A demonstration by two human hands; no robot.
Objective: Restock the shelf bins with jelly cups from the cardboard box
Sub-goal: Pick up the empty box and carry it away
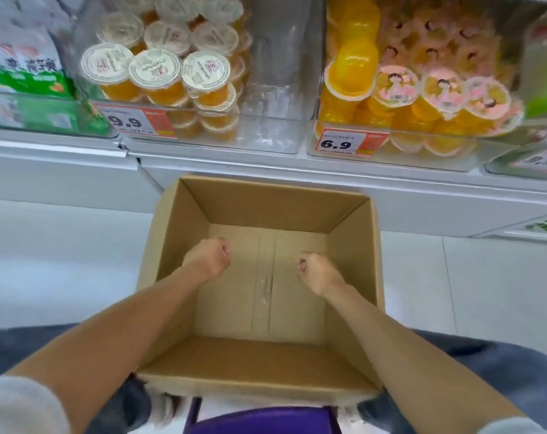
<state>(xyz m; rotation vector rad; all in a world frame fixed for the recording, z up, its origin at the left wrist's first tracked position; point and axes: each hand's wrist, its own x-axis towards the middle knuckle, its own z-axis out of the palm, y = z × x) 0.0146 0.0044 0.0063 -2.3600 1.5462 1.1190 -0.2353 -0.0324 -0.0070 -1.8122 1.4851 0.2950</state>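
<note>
An open cardboard box (pixel 353 245) stands on the floor below the shelf, and its bottom is bare. My left hand (pixel 211 261) and my right hand (pixel 317 272) hover inside it, both curled into fists and holding nothing. Above, a clear bin (pixel 266 130) holds orange jelly cups with white lids (pixel 155 70) stacked on its left side, while its right side has free room. To the right, a second clear bin (pixel 428 156) is packed with yellow jelly cups with pink lids (pixel 441 89).
Green snack bags (pixel 25 73) fill the bin at far left. Red price tags reading 9.9 (pixel 134 122) and 6.9 (pixel 344 143) hang on the bin fronts. A white shelf ledge (pixel 78 170) runs above the box. White floor tiles lie on both sides.
</note>
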